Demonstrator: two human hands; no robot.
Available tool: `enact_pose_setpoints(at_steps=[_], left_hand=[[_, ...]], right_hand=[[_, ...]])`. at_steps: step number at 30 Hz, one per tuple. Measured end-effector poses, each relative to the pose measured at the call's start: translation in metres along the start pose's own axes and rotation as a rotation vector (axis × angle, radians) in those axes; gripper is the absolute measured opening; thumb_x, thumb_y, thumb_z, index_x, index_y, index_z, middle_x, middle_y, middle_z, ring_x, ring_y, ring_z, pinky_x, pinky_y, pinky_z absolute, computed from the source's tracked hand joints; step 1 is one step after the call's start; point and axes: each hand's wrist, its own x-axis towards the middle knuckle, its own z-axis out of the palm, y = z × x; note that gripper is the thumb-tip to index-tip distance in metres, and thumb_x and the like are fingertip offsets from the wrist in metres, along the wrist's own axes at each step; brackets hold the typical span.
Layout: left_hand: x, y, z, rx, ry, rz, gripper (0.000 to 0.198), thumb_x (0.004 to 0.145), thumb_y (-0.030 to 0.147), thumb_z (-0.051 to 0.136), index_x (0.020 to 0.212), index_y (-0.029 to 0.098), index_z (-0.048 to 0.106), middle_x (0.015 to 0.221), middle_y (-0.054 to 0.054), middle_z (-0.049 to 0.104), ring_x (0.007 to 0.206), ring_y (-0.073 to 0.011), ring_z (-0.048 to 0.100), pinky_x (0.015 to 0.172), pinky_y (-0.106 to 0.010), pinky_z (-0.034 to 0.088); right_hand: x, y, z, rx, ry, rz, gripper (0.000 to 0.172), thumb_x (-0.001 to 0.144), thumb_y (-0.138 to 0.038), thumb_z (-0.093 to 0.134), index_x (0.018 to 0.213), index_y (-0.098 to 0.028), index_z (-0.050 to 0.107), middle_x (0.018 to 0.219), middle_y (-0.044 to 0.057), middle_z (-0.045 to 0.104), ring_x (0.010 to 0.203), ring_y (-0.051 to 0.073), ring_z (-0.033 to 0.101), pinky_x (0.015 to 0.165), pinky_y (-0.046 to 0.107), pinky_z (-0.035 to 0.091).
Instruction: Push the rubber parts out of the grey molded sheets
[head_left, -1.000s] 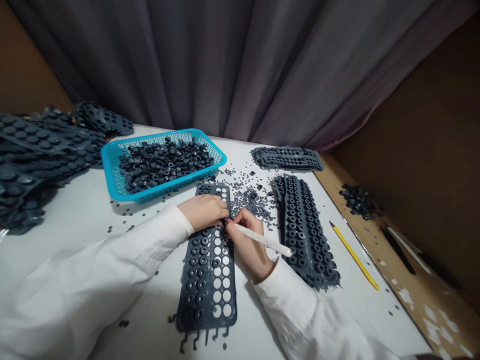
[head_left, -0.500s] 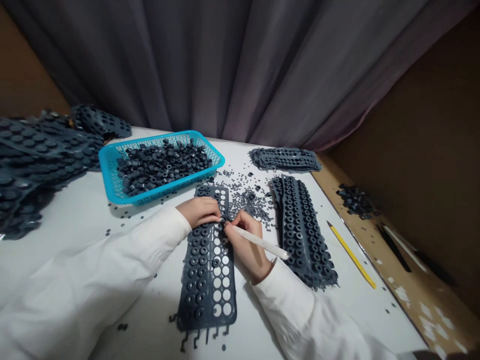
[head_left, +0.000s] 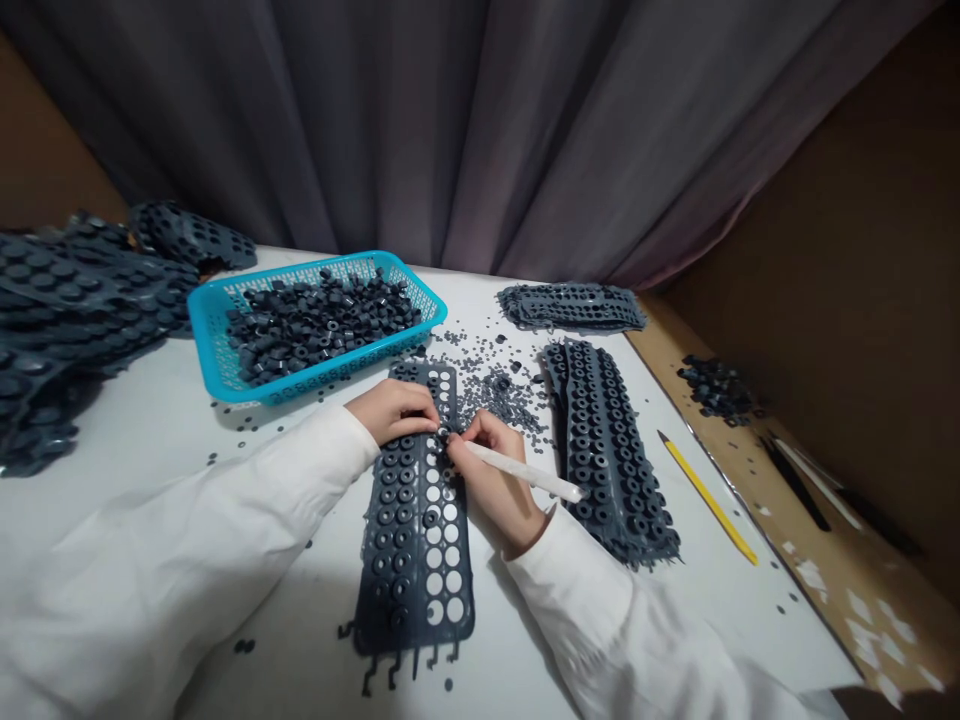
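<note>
"Where are the hands?"
"The left hand is bent over the far half of the dark rubber sheet, which lies lengthwise at the middle; I can't tell whether it pinches anything. The right hand grips a white stick like a pen, fingertips down by the sheet's right-hand holes."
"How would you do it well?"
"I'd pin the sheet flat close beside the stick's end, since it looks bendy, and work one spot at a time, fingertips clear of the end."
"And around it?"
"A white table, with a blue basket of small dark pieces far left and scraps right of the sheet's far end. Behind hangs a grey curtain, between brown walls."
</note>
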Motion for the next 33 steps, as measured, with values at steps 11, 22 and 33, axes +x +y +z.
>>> enact_pose_setpoints(at_steps=[11,22,33], left_hand=[[-0.0006,-0.0010,0.0003,-0.014,0.002,-0.034,0.022,0.088,0.028,0.054,0.080,0.013,0.068,0.079,-0.007,0.067,0.073,-0.0150,0.062,0.067,-0.024,0.047],[-0.0005,-0.0002,-0.0014,0.003,-0.007,-0.069,0.022,0.088,0.029,0.054,0.080,0.014,0.068,0.079,-0.006,0.067,0.072,-0.0149,0.062,0.066,-0.024,0.046],[-0.0002,-0.0007,-0.0015,-0.002,-0.014,-0.082,0.020,0.088,0.027,0.055,0.080,0.014,0.068,0.079,-0.006,0.067,0.073,-0.0147,0.062,0.067,-0.023,0.046]], right_hand=[[0.0004,0.0016,0.0003,0.029,-0.005,-0.004,0.019,0.073,-0.019,0.058,0.059,-0.020,0.045,0.052,-0.007,0.042,0.050,0.009,0.039,0.048,0.022,0.028],[0.0010,-0.0002,-0.0003,0.020,0.005,-0.021,0.018,0.072,-0.019,0.056,0.058,-0.020,0.045,0.051,-0.007,0.040,0.050,0.009,0.038,0.047,0.022,0.027],[-0.0001,0.0004,-0.0014,0.021,-0.016,-0.008,0.018,0.074,-0.020,0.056,0.059,-0.020,0.045,0.051,-0.007,0.042,0.050,0.010,0.039,0.048,0.022,0.027]])
